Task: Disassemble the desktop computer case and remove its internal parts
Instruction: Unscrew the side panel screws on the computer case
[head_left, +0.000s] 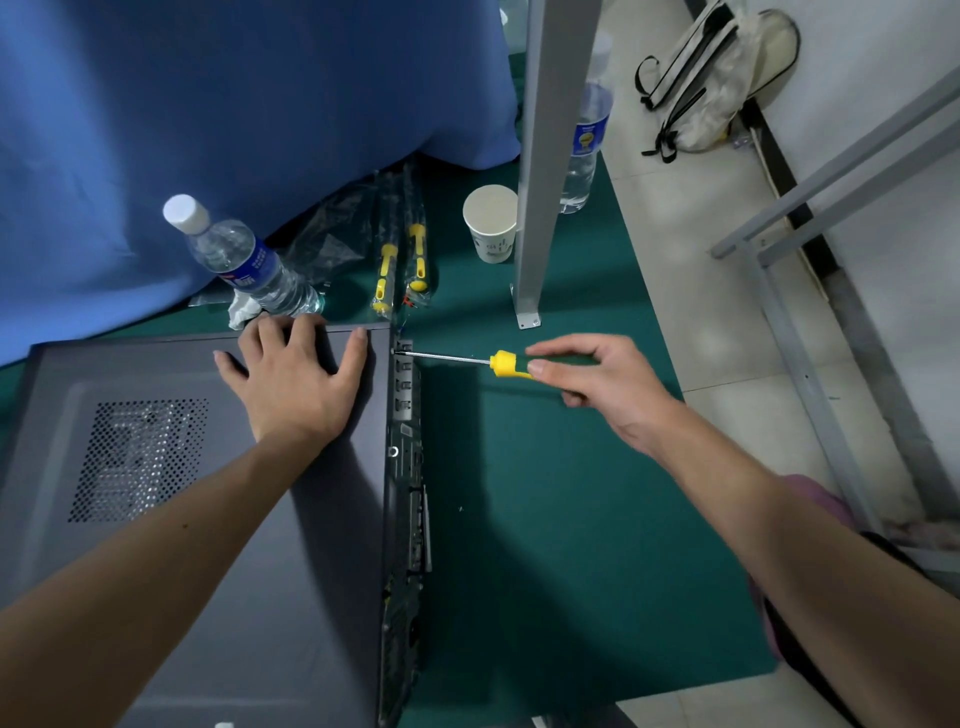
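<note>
Unscrewing the rear-edge screw (393, 352) at the top corner of the computer case (218, 467), which lies on its side on the green mat (545, 493), vented side panel up. Right hand (597, 384) grips the yellow-green screwdriver (511, 364) by the handle, shaft level, tip seated at the screw. Left hand (296, 374) lies flat on the panel, fingers spread, pressing the case down near that corner.

To do it well, I'd say: keep the shaft square to the back plate, push in along the axis while turning so the tip doesn't cam out, and keep the left palm loaded so the case doesn't slide. Catch the screw as it frees.

Count: one case, one screwdriver in hand, two more packaged screwdrivers (400, 267) behind, two water bottles (244, 260), one paper cup (491, 223), one backpack (711, 78) on the floor.
</note>
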